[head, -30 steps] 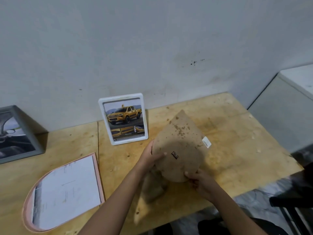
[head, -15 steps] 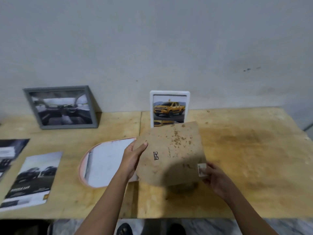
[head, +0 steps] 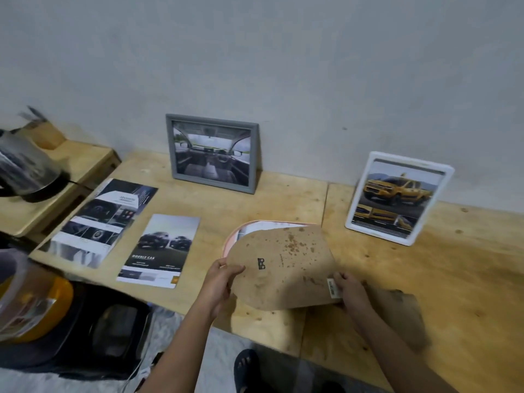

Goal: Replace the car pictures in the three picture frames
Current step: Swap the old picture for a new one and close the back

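A brown arched backing board (head: 283, 268) hangs over the pink arched frame (head: 231, 241), which lies face down on the wooden table (head: 467, 279). My left hand (head: 219, 282) grips the board's left edge. My right hand (head: 350, 292) pinches its right corner by a barcode sticker. The board's stand flap (head: 402, 313) trails to the right. A grey frame (head: 212, 153) with a car-interior picture and a white frame (head: 397, 197) with a yellow pickup picture lean against the wall. Two car pictures lie flat on the left: a dark interior brochure (head: 102, 219) and a two-car sheet (head: 161, 249).
A lower wooden side table (head: 56, 182) stands at the far left with a kettle (head: 25, 171) on it. A black bag (head: 99, 330) and a plastic-wrapped yellow object (head: 31, 310) sit at the lower left. My sandalled foot (head: 249, 370) shows below the table's front edge.
My view has swung left, bringing the brochures and side table into sight. Both hands have carried the backing board leftwards and lower over the pink frame, turning it flatter.
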